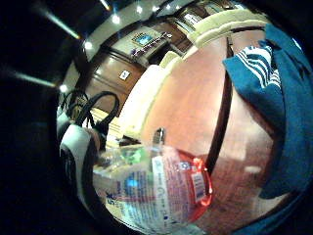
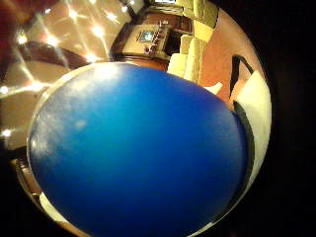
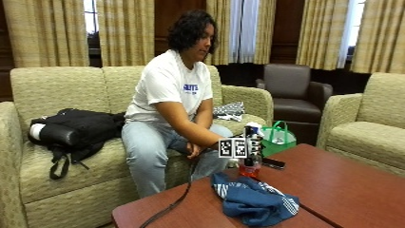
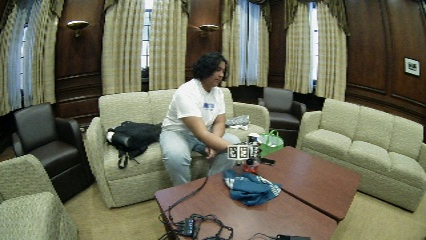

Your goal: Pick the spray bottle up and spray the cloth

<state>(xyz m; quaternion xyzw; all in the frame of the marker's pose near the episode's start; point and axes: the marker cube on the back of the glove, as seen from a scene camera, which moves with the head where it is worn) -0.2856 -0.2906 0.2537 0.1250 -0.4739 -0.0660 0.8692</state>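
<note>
Person (image 3: 171, 95) is wearing a white short-sleeved T-shirt with a small blue chest print and light blue jeans. Right hand (image 3: 252, 142) is wearing a black glove; black straps are looping past white plastic at its edge.

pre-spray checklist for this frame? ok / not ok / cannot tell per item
1. Right hand at the spray bottle: ok.
2. Fingers curled round the bottle: cannot tell, the marker hides them.
3. Bottle off the table: cannot tell; its base looks on or near the wood.
4. Cloth within range, bunched beside the bottle: ok.
5. Nozzle aimed at the cloth: cannot tell.
6. Liquid in the bottle, red at its base: ok.
</note>
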